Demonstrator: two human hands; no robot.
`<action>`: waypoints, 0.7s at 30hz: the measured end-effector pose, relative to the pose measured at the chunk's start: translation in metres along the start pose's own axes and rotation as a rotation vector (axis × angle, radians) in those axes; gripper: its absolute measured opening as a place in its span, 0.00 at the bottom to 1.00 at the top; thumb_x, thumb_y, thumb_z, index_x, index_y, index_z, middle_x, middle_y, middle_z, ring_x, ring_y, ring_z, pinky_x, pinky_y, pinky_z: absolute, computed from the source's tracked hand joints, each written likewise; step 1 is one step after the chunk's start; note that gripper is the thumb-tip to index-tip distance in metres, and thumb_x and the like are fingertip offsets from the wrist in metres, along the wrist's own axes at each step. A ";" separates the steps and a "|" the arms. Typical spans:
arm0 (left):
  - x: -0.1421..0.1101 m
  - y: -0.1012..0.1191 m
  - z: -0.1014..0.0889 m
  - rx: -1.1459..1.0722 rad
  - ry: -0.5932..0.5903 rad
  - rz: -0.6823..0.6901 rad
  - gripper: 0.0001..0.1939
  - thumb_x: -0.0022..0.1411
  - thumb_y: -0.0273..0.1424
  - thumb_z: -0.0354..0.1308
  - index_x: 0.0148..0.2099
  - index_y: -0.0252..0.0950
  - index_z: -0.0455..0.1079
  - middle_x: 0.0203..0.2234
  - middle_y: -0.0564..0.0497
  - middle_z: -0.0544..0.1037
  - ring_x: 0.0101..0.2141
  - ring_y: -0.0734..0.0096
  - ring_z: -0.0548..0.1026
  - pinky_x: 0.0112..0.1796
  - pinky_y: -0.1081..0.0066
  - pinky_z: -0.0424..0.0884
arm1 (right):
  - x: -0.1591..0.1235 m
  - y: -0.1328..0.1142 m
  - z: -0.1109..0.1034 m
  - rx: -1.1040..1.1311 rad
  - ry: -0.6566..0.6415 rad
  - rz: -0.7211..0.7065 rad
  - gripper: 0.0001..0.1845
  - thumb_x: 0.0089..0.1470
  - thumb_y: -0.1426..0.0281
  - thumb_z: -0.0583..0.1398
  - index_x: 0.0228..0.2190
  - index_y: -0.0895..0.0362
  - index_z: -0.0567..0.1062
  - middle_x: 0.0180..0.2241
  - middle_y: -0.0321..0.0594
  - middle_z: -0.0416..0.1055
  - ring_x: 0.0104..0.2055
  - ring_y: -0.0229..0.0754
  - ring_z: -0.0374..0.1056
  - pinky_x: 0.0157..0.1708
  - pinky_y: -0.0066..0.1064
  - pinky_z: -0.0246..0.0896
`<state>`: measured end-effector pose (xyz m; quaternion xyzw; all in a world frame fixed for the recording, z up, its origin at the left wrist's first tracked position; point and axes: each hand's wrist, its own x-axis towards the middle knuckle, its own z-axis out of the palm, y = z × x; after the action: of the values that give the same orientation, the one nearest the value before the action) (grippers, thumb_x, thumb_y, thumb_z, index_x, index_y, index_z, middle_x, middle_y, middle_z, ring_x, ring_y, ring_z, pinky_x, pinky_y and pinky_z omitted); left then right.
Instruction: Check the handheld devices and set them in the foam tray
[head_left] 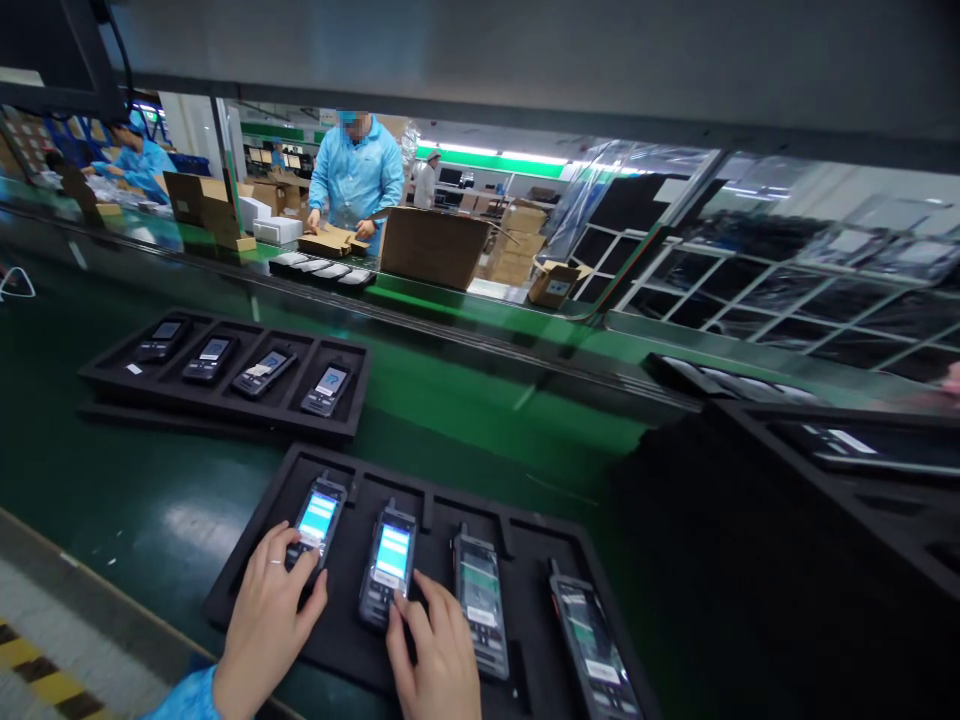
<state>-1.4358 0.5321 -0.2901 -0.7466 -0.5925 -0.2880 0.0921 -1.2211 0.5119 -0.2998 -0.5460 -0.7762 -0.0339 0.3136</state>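
Note:
A black foam tray (247,600) lies on the green conveyor belt (150,500), holding a row of several rugged handheld radio phones in its slots. My left hand (266,630) curls over the lower end of the leftmost phone (319,520), whose screen is lit blue. My right hand (439,650) rests its fingertips on the keypad of the second phone (388,565), also lit. Just right of that hand, the third phone (480,605) shows a dimmer screen with a label. The fourth phone (592,650) sits untouched at the tray's right end.
Farther up the belt lies a second tray (225,375) of several phones. A dark tray (862,450) sits at right. Across the belt, a co-worker (356,170) in a blue gown handles cardboard near a large cardboard box (433,247). An overhead shelf (525,60) spans the top.

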 end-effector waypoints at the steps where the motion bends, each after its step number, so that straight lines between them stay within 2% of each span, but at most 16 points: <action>1: 0.000 0.000 0.000 0.003 0.001 -0.002 0.07 0.60 0.29 0.54 0.41 0.37 0.70 0.45 0.42 0.63 0.49 0.52 0.65 0.44 0.53 0.72 | 0.000 0.000 -0.001 0.000 -0.007 0.006 0.08 0.61 0.69 0.53 0.39 0.54 0.72 0.48 0.46 0.66 0.49 0.51 0.64 0.43 0.44 0.68; 10: 0.001 0.001 -0.001 0.003 -0.002 -0.014 0.08 0.61 0.30 0.53 0.41 0.37 0.70 0.45 0.42 0.64 0.49 0.52 0.66 0.45 0.54 0.71 | -0.001 -0.001 0.001 -0.003 -0.015 -0.009 0.09 0.62 0.70 0.53 0.41 0.55 0.72 0.49 0.46 0.66 0.50 0.51 0.63 0.44 0.44 0.67; 17: 0.002 -0.001 0.001 -0.063 0.006 -0.037 0.08 0.62 0.32 0.53 0.41 0.36 0.69 0.45 0.42 0.64 0.50 0.52 0.65 0.46 0.53 0.71 | 0.005 -0.004 -0.004 -0.002 0.072 -0.020 0.14 0.65 0.68 0.48 0.39 0.55 0.73 0.44 0.45 0.70 0.45 0.49 0.66 0.40 0.42 0.68; 21: 0.017 -0.004 0.001 -0.127 0.007 -0.097 0.16 0.62 0.37 0.52 0.49 0.34 0.65 0.48 0.40 0.63 0.53 0.50 0.62 0.50 0.50 0.68 | 0.025 0.000 -0.012 0.015 -0.016 0.012 0.16 0.65 0.65 0.48 0.48 0.57 0.68 0.43 0.46 0.69 0.45 0.50 0.66 0.41 0.42 0.69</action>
<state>-1.4367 0.5474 -0.2823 -0.7204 -0.6083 -0.3316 0.0326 -1.2215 0.5279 -0.2770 -0.5484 -0.7757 -0.0219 0.3115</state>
